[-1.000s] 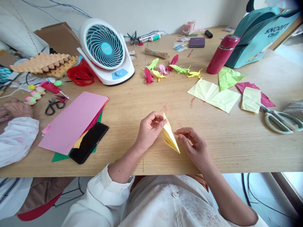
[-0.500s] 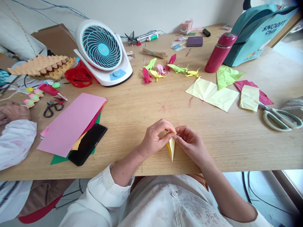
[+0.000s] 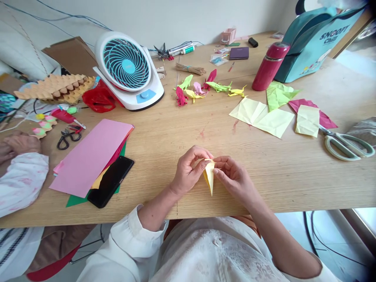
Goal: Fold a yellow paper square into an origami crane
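Observation:
A narrow, pointed piece of folded yellow paper [image 3: 209,177] is held just above the table near its front edge, tip pointing down. My left hand [image 3: 189,172] pinches its upper end between thumb and fingers. On the other side, my right hand [image 3: 233,176] has its thumb and fingertips closed at the paper's upper right edge. Beyond them lie several small folded paper figures [image 3: 217,85] in green, pink, red and yellow. Creased pale yellow sheets [image 3: 272,121] rest to the right of my hands.
A pink paper stack [image 3: 94,156] and a black phone [image 3: 111,182] lie left, beside another person's hands [image 3: 22,143]. A fan [image 3: 129,70] stands behind. Scissors [image 3: 342,147], a red flask [image 3: 270,68] and a teal bag [image 3: 315,51] are at the right.
The folded paper has turned slightly, showing more of its pale face. My right thumb and fingers have parted a little at its top edge. The view has shifted slightly.

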A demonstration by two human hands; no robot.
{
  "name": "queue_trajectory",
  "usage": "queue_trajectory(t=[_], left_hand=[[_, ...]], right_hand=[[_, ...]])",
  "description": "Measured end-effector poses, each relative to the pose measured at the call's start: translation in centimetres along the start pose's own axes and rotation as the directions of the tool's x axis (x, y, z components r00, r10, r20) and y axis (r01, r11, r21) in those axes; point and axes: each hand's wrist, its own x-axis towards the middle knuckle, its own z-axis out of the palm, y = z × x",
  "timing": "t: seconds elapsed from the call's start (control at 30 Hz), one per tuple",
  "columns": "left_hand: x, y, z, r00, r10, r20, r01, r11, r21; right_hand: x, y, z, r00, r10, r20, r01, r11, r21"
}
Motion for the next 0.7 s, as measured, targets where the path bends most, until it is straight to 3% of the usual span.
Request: queue_trajectory(t=[0.17, 0.27, 0.47, 0.7], left_hand=[[-0.4, 0.7, 0.4, 0.992, 0.108, -0.062, -0.111, 0.993, -0.046], [-0.6, 0.6, 0.5, 0.993, 0.101, -0.055, -0.101, 0.995, -0.006], [-0.3, 0.0, 0.0, 0.993, 0.081, -0.085, -0.077, 0.996, 0.042], [0.6, 0.2, -0.9, 0.994, 0.094, 0.060, -0.102, 0.983, 0.153]], right_hand=[[-0.6, -1.6, 1.1, 0.986, 0.100, 0.133, -0.130, 0.962, 0.240], [-0.6, -1.7, 1.5, 0.988, 0.080, 0.134, -0.115, 0.953, 0.282], [-0.3, -0.9, 1.5, 0.994, -0.018, 0.107, -0.006, 0.975, 0.223], [-0.3, -0.7, 1.0, 0.997, -0.041, 0.063, 0.032, 0.988, 0.149]])
